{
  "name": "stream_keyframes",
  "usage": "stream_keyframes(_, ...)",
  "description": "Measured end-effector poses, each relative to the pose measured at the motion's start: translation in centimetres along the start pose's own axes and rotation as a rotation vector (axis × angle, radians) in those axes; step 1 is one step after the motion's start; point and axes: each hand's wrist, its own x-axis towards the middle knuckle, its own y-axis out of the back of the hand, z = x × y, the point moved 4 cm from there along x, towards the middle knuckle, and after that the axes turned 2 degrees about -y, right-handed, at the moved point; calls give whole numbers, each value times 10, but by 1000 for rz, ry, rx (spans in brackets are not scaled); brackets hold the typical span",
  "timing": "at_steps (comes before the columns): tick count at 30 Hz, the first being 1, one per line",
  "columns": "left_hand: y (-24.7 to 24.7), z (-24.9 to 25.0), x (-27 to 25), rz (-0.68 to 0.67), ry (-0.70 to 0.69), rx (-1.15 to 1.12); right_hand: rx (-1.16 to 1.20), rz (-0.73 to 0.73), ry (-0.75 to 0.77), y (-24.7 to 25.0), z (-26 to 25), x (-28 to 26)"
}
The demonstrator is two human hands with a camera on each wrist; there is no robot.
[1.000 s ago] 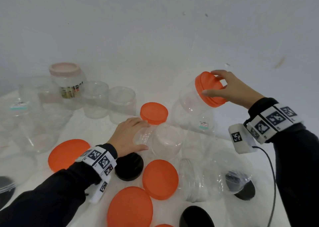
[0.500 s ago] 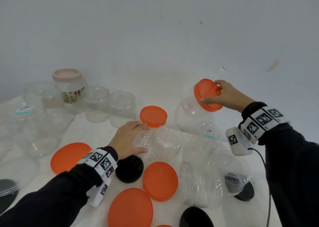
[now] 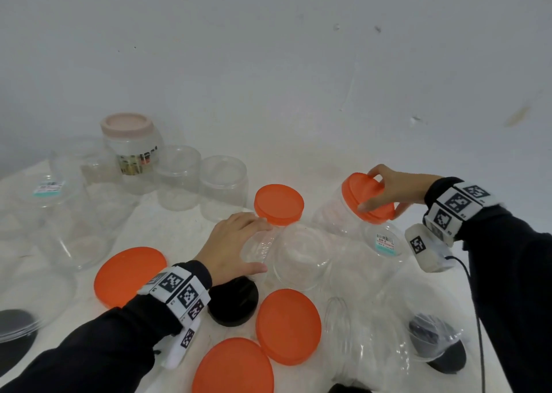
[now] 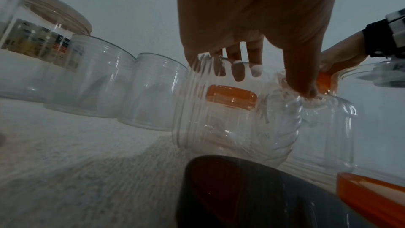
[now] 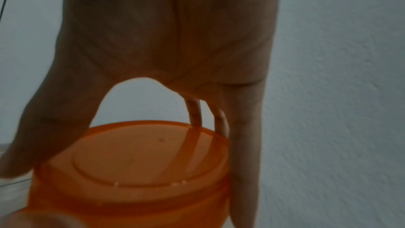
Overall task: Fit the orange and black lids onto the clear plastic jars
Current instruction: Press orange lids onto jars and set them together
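Note:
My right hand (image 3: 369,189) grips an orange lid (image 3: 358,192) on the mouth of a tilted clear jar (image 3: 330,216) at the right. The right wrist view shows the thumb and fingers (image 5: 245,145) around the rim of this orange lid (image 5: 140,162). At the centre my left hand (image 3: 263,246) holds a clear jar on its side (image 3: 298,255), fingers over it and thumb (image 4: 302,75) against its wall. Just behind stands a jar capped in orange (image 3: 279,202).
Loose orange lids (image 3: 130,276) (image 3: 288,325) (image 3: 233,367) and black lids (image 3: 234,301) (image 3: 448,359) lie near the front. Open clear jars (image 3: 179,180) and a pink-lidded jar (image 3: 131,144) stand at the back left. More clear jars (image 3: 373,333) lie at the front right.
My right hand has brought the orange-lidded jar down and closer to the table. The left hand has stayed on its jar.

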Motion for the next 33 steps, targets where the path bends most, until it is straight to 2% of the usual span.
stream_keyframes(4,0,1,2,7,-1,-5,56,-79,-8,-2,4,7)
stream_keyframes(8,-1,-2,1,34,-17,-12,18,-140,10,-14,5,13)
stream_keyframes(17,-3,-5,0,47,-33,-4,-31,-140,-29,-37,9,36)
stream_keyframes(22,-3,-4,-1,59,-47,-6,-25,-127,5,-43,10,46)
stream_keyframes(27,-2,-1,-1,54,-43,8,79,-61,50,-38,16,53)
stream_keyframes(33,-3,-3,-1,57,-46,1,178,-103,90,-38,20,56)
